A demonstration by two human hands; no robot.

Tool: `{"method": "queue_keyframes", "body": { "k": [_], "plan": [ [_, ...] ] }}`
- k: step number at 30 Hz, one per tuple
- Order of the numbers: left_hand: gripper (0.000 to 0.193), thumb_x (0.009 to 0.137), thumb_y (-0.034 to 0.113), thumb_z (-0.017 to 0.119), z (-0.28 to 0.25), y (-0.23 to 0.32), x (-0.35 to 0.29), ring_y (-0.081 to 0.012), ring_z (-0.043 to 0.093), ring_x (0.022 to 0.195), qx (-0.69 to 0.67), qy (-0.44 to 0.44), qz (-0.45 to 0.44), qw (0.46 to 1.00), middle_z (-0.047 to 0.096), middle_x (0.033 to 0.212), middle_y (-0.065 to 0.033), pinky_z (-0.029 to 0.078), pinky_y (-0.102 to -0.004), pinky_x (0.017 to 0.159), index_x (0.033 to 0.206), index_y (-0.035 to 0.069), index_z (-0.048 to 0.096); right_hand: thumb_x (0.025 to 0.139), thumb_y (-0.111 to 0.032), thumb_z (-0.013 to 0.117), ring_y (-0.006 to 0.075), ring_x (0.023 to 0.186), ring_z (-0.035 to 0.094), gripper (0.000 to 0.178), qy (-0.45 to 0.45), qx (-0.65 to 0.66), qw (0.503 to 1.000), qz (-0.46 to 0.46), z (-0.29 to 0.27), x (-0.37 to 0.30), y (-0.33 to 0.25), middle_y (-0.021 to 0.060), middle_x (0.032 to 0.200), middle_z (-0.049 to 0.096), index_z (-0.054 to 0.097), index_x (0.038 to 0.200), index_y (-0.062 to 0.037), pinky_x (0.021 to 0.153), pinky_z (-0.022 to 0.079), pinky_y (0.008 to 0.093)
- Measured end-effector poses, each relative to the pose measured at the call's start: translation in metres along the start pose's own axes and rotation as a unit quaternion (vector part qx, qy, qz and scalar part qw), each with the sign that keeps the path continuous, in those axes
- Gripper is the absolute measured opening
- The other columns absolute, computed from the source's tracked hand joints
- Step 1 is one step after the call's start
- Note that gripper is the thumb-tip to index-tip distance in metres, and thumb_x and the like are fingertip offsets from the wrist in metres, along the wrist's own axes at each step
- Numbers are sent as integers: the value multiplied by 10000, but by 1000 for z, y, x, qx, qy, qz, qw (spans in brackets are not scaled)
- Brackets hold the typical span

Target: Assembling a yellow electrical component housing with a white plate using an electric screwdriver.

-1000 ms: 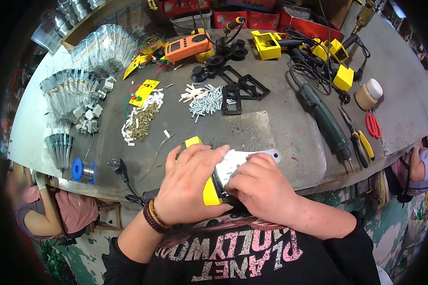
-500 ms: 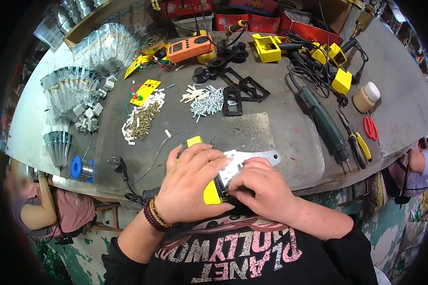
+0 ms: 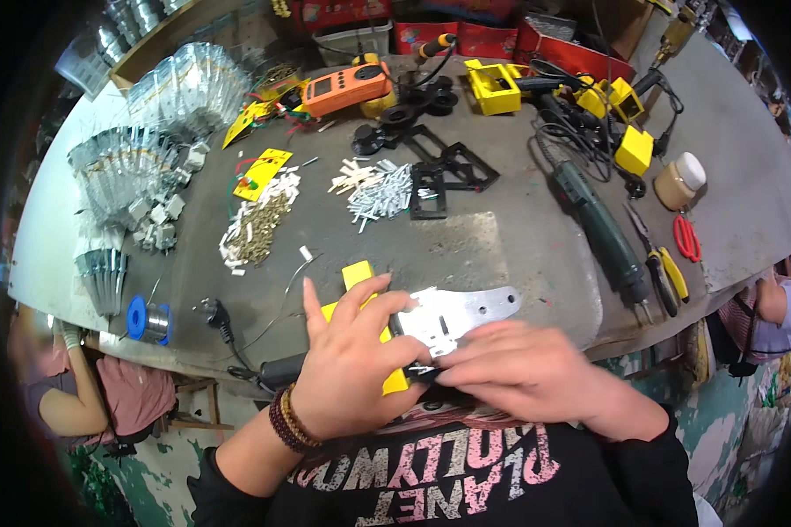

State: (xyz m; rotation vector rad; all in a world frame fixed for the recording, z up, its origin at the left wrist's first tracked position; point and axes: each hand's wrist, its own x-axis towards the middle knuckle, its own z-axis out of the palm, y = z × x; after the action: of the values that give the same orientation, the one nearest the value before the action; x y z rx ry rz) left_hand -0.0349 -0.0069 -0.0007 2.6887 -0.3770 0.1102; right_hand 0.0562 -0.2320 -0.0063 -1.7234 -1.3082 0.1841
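Note:
At the table's near edge lies a yellow plastic housing with a silvery flat metal plate sticking out to its right. The plate has holes and a rounded far end. My left hand is closed over the housing, its fingers spread across the top and its thumb at the near side. Beside the plate's near edge is my right hand, smeared by motion; its fingertips hide part of a small dark piece next to the housing. Whether they pinch anything does not show. A black cable sleeve leaves the housing on the left.
Left stand a solder spool and a black plug. Farther off are piles of brass screws and silvery screws, black frames and an orange multimeter. Right lie an electric screwdriver, pliers and a jar.
My right hand has drawn back from the plate toward the right and near side, uncovering more of it. My left fingers have spread a little, and the housing has shifted slightly nearer.

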Motion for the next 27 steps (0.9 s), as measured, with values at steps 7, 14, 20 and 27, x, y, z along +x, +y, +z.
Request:
{"method": "queue_keyframes", "body": {
  "k": [7, 14, 20, 27],
  "plan": [
    [276, 637, 309, 858, -2, 2, -1, -353, 429, 1354, -20, -7, -16, 1000, 558, 1264, -26, 61, -834, 1040, 812, 226, 661, 809, -272, 799, 376, 1130, 593, 541, 91, -467, 802, 361, -113, -15, 87, 184, 1159, 634, 570, 1251, -59, 911, 512, 486],
    [286, 623, 316, 863, 1, 1, -5, -340, 440, 1342, -25, 14, -30, 999, 565, 1241, -19, 66, -832, 1047, 790, 225, 649, 906, -205, 693, 240, 1080, 625, 595, 340, 212, 879, 260, -153, -19, 69, 83, 1133, 631, 457, 1432, -57, 1031, 476, 438],
    [263, 663, 314, 838, -1, -2, -3, -327, 424, 1359, -26, 1, -28, 999, 553, 1263, -23, 91, -842, 1031, 817, 211, 652, 910, -351, 731, 173, 1263, 548, 621, 187, 651, 734, 39, -80, -27, 45, -1, 1309, 565, 452, 1456, -250, 1166, 264, 660],
    [295, 655, 328, 852, 2, -2, -1, -344, 425, 1355, -38, 3, -21, 999, 568, 1260, -18, 43, -812, 1059, 833, 212, 646, 788, -136, 818, 158, 1090, 605, 492, 312, 746, 572, 135, -11, -51, 51, 21, 1234, 613, 611, 1229, -206, 1178, 273, 631]
  ]
}}
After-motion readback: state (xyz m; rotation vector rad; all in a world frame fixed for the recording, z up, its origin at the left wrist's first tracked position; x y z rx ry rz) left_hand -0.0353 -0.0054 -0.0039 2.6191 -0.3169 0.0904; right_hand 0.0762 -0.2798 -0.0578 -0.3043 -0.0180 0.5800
